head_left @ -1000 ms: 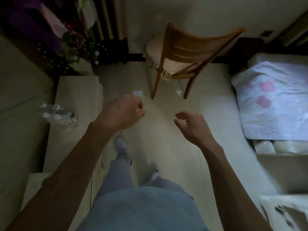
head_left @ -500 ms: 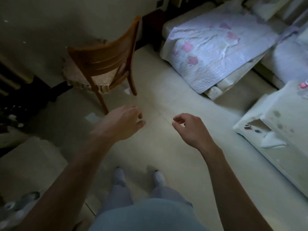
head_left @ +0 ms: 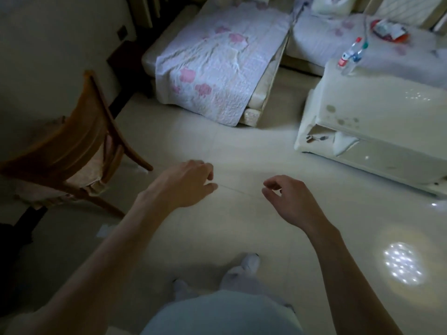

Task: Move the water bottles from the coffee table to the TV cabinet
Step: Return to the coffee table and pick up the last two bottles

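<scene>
Item: two bottles (head_left: pixel 350 55) upright at the counter's (head_left: pixel 377 105) far edge. Left hand (head_left: pixel 183 183) and right hand (head_left: pixel 287 201) loosely curled, empty, well short of the counter. Risk: we topple them in dim light.

Glossy pale floor (head_left: pixel 242 146) tiles catch the light, the chair (head_left: pixel 79 141) is varnished wood, the quilt (head_left: pixel 212 68) crinkled matt cloth, the bottles (head_left: pixel 350 56) clear plastic on a smooth table (head_left: pixel 377 102).
</scene>
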`<state>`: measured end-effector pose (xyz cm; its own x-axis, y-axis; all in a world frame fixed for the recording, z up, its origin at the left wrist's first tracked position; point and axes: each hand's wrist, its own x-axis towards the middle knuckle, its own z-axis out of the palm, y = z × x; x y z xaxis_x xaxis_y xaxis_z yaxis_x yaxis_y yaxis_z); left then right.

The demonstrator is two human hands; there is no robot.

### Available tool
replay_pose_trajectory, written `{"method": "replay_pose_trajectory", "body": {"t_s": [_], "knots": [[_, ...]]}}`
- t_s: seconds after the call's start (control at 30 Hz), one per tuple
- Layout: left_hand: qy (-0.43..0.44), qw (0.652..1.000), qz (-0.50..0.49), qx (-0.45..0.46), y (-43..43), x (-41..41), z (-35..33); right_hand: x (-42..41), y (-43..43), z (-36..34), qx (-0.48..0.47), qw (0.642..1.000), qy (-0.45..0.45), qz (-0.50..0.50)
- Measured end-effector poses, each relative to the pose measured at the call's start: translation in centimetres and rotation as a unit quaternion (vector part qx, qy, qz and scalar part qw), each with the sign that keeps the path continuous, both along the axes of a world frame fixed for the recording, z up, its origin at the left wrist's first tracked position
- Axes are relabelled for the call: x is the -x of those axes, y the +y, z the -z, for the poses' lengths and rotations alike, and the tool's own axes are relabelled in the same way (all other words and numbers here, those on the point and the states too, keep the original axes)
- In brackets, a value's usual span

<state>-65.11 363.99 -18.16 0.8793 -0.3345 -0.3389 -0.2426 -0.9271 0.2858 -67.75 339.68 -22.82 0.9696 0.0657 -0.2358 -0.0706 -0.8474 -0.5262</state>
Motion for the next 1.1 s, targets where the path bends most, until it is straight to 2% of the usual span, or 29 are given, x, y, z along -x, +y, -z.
{"method": "replay_pose_trajectory", "body": {"t_s": [0.2,0.53,0.83,1.1], "knots": [[-0.011,0.998,0.068,-0.005,-9.1,-3.6,-1.1,-1.7,-7.8,-1.1,0.012,0.999,-0.005,0.046],[-0.028,0.992,0.124,-0.016,-19.6,-9.4,-1.8,-5.7,-18.4,-2.7,0.060,0.997,0.016,0.037],[0.000,0.989,0.145,-0.035,-21.4,-15.7,-0.7,-10.3,-20.2,-1.3,0.040,0.997,0.035,0.060],[0.027,0.984,0.172,-0.027,-20.7,-26.8,1.5,-19.2,-19.0,-1.1,0.058,0.993,0.041,0.097]]}}
